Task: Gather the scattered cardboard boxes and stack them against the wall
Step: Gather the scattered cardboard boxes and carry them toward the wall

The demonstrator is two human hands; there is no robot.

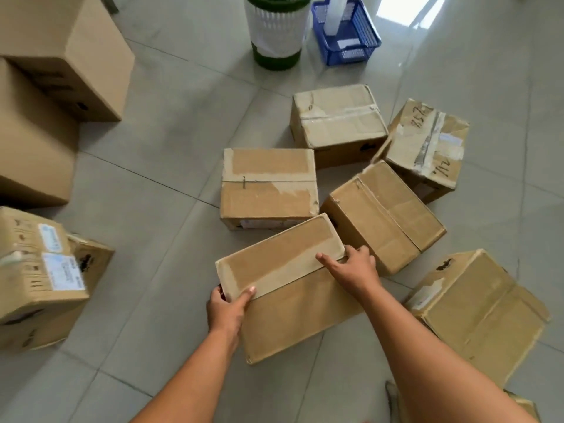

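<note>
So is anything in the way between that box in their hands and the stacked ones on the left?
Nothing visible. Both hands, left and right, already grip the box, and only bare floor lies between it and the stacked boxes on the left.

A storeroom or back room in a home or small shop.
Pale tiled floor (171,141) strewn with taped boxes (268,187), plus a plastic bin (276,29) and blue basket (351,41).

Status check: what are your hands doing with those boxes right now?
Left hand and right hand grip nearest box at opposite ends. Box tilted. Another box close beside right hand.
</note>
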